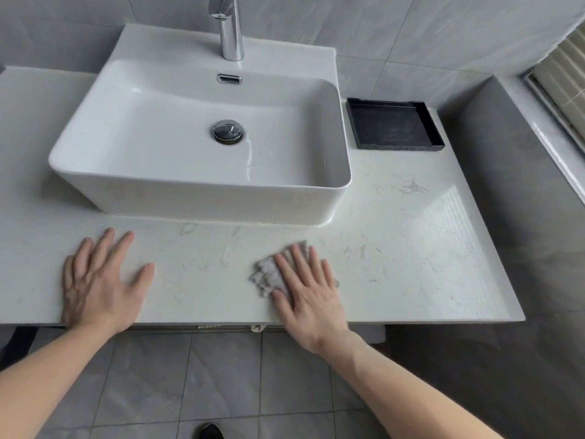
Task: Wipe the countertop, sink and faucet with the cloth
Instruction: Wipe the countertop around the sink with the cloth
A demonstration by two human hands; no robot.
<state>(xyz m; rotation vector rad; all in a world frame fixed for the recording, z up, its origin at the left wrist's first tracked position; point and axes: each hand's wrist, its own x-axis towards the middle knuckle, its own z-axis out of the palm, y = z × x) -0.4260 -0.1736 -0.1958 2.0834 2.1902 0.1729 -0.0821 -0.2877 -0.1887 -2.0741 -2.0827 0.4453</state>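
We note the cloth [271, 274], a small grey-white rag, lying crumpled on the countertop [395, 248] in the lower centre of the frame, just fwd of the sink's front wall and near the counter's front edge. The right hand [308, 293] lies flat on top of it, palm down, fingers straight and close together, tips pointing toward the upper left; thumb out to the left side, touching the rag's lower edge. Part of the cloth shows left of the hand and a bit beyond the fingertips; the rest is hidden under the palm.

The left hand [101, 280] is at lower left of the frame, also flat on the counter, palm down, fingers straight and spread apart, thumb wide to the right. It holds nothing and sits well apart from the cloth. Its heel is at the counter's front edge.

The sink [196, 185], a white rectangular vessel basin, stands on the counter in the centre-left of the frame. Chrome drain plug [227, 131] at the basin centre; overflow slot [229, 78] on the back wall. The faucet [228, 26], chrome, rises from the sink's back ledge at top centre; its top is cut off by the frame.

A black square tray [367, 122] rests on the counter just right of the sink, upper right.

Walls are grey tile; floor below is grey tile. A dark shoe tip [210, 431] shows at bottom centre. A window blind [566, 74] is at the far right edge.
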